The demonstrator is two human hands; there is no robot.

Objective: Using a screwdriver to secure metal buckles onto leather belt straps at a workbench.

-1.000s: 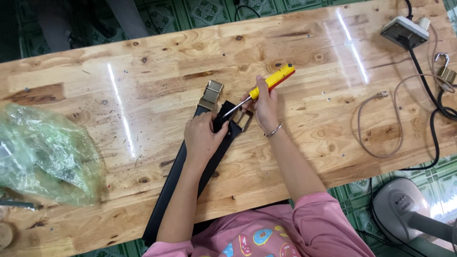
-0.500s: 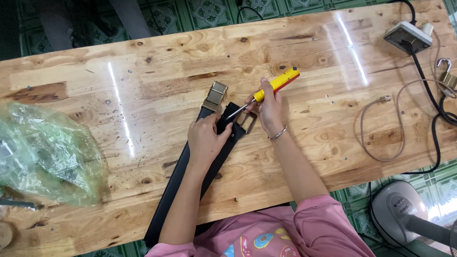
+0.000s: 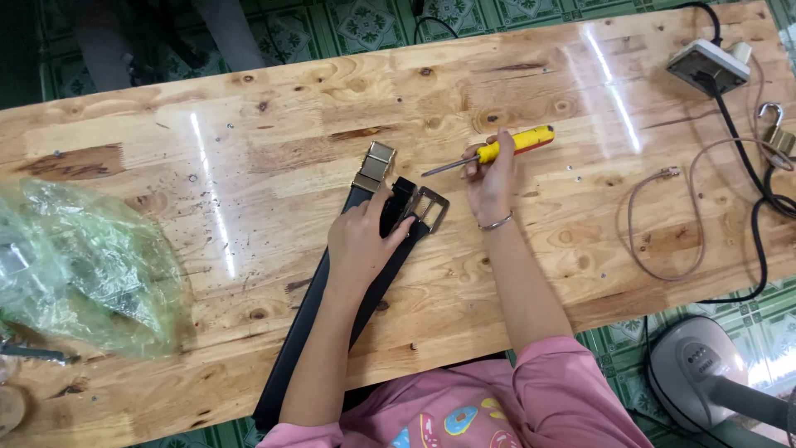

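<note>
Evidently the right hand was wrapped tight around the yellow handle of a screwdriver, fingers closed on it, and compared with half a second earlier it had lifted away: then the metal tip was down at the belt buckle, now the tip pointed left into free air above the table, apart from the buckle. I judged from this that the work on the buckle was paused or just finished. The left hand stayed pressed flat on the black belt, fingers spread and bent over the strap, holding it down just beside the silver frame buckle. A second buckle, gold-coloured, lay at the end of a neighbouring strap, touching the first belt. The belts ran from the middle of the table toward its near edge and hung over it. The wooden table was glossy pine with knots and small dark crumbs. Near the left edge lay a crumpled greenish plastic bag. At the far right corner stood a power strip with a black cable, and a thin beige cable curled near the right edge. Below was a green patterned tile floor, and a grey fan stood beside the near right corner.
</note>
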